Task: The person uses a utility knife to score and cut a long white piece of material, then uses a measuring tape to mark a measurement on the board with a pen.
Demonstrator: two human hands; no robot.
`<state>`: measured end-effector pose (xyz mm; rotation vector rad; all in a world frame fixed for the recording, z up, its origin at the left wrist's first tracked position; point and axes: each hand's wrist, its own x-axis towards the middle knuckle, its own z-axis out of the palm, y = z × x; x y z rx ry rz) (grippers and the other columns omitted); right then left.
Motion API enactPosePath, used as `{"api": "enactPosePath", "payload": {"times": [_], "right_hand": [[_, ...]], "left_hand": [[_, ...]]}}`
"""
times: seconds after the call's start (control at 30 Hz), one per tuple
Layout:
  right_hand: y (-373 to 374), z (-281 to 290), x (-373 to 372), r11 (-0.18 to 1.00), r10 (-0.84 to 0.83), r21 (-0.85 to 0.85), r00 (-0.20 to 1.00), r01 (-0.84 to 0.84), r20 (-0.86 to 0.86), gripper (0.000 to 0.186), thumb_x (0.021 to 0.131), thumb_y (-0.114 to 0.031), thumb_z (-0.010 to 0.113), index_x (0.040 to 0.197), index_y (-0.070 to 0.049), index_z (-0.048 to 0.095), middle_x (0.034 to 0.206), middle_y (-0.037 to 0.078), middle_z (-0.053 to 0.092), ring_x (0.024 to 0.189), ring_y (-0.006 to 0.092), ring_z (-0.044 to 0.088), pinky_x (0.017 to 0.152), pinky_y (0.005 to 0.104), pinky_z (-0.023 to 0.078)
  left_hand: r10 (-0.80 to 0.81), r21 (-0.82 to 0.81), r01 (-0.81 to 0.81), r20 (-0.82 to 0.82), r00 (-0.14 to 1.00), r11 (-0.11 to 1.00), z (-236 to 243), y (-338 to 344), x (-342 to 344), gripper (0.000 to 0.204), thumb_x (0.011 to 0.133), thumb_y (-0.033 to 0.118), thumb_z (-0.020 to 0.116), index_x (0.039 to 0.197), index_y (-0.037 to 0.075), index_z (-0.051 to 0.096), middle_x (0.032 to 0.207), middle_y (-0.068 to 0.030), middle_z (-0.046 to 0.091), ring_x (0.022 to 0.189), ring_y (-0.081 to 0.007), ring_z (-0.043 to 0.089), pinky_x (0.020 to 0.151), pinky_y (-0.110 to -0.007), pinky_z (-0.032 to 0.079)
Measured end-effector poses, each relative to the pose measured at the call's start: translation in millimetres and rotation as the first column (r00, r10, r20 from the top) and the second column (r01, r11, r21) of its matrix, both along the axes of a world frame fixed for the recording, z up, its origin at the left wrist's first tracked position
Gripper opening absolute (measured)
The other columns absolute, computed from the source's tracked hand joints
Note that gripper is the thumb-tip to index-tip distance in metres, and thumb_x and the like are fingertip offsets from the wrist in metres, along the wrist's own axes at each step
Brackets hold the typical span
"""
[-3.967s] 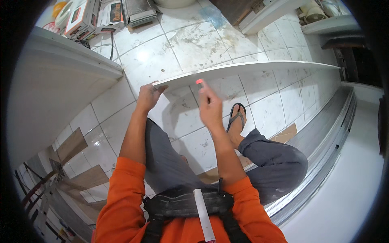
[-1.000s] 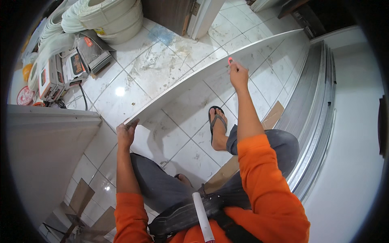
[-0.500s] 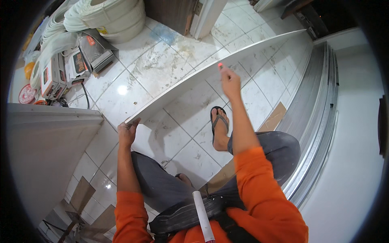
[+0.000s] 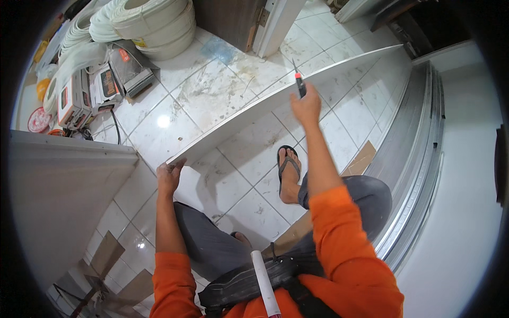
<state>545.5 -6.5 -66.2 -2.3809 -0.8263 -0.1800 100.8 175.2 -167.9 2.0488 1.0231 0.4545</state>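
One white panel [image 4: 254, 110] looks long — the knife [image 4: 299, 82], black-and-red.

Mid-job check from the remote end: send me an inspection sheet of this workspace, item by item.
Surface: white tiled floor, smudged and dirty.
Things in hand: long white panel; thin-tipped tool with red-and-dark handle, tip contact unclear.
Clutter: boxes, blue plastic film, large white coils.
Hands: left hand grips the panel's near end; right hand holds the tool.
Cables: dark cable beside the boxes.
Surroundings: brown door ahead, metal profiles along the right side.
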Motion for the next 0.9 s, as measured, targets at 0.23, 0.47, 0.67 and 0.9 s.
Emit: {"api": "enactPosePath", "payload": {"times": [0.23, 0.47, 0.67, 0.9], "right_hand": [[8, 9, 60, 0.859, 0.29, -0.428, 0.956, -0.281, -0.046, 0.026, 0.091, -0.003, 0.065, 0.115, -0.012, 0.064, 0.113, 0.011, 0.071, 0.108, 0.0399, 0.068, 0.09, 0.0505, 0.054], [1, -3, 34, 0.763, 0.513, -0.447, 0.858, -0.466, -0.02, 0.025, 0.085, 0.0, 0.063, 0.107, -0.01, 0.064, 0.106, 0.015, 0.071, 0.099, 0.0417, 0.068, 0.083, 0.0511, 0.054], [26, 8, -76, 0.671, 0.617, -0.389, 0.767, -0.631, -0.18, 0.022, 0.083, 0.0, 0.063, 0.104, -0.008, 0.062, 0.105, 0.015, 0.07, 0.099, 0.0413, 0.069, 0.081, 0.0521, 0.054], [70, 7, -215, 0.597, 0.686, -0.354, 0.687, -0.72, -0.241, 0.01, 0.092, -0.006, 0.062, 0.102, -0.004, 0.065, 0.104, 0.016, 0.073, 0.095, 0.0382, 0.074, 0.082, 0.0493, 0.06]], "left_hand": [[-0.007, -0.181, 0.013, 0.033, 0.999, 0.983, 10, 3, -13, 0.024, 0.097, 0.019, 0.076, 0.113, 0.001, 0.079, 0.092, -0.0141, 0.08, 0.081, -0.0183, 0.073, 0.077, -0.035, 0.056], [-0.03, -0.21, -0.003, -0.153, 0.988, 0.978, 41, -2, -63, 0.028, 0.098, 0.023, 0.077, 0.115, 0.001, 0.079, 0.09, -0.0139, 0.078, 0.084, -0.0158, 0.069, 0.079, -0.036, 0.054], [0.126, -0.103, -0.173, -0.357, 0.926, 0.979, 83, -3, -176, 0.036, 0.087, 0.024, 0.086, 0.115, 0.003, 0.078, 0.106, -0.0187, 0.079, 0.1, -0.0302, 0.074, 0.094, -0.041, 0.053], [0.032, 0.318, 0.173, -0.548, 0.836, 0.932, 109, -8, -158, 0.087, 0.068, 0.026, 0.097, 0.145, 0.012, 0.06, 0.144, -0.0188, 0.065, 0.142, -0.0353, 0.054, 0.126, -0.058, 0.029]]}}
